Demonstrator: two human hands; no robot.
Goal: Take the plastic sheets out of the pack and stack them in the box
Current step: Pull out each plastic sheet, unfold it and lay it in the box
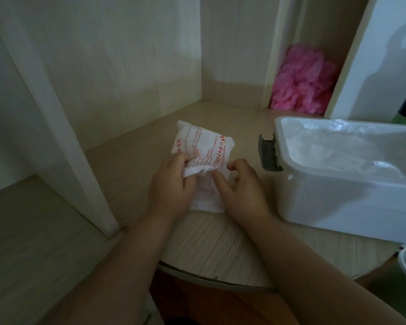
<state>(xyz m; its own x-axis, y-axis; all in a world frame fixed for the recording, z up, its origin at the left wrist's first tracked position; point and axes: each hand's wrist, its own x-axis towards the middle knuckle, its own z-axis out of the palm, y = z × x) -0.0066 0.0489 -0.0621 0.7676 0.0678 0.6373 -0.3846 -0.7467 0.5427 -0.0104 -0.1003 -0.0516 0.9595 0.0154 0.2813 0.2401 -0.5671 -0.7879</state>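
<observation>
1. Head view, far left: a pale wooden upright (63, 137) is seen, well apart from the work.
2. The left hand (171, 184) is clenched on a bunched white fold (197, 171) at the pack's near end. Whether wrapper or sheet is pinched cannot be told.
3. The red-printed pack (202, 146) lies on the wooden surface (209, 242), under both hands and near the box.
4. The right hand (242, 186) rests on the pack with fingers curled; whether anything is grasped cannot be told. The pack is best held down here while the fold is drawn out slowly and flat, so that creasing is avoided.
5. The white latched box (338, 200), with clear plastic sheets (333, 146) already laid inside, stands at the right.
</observation>
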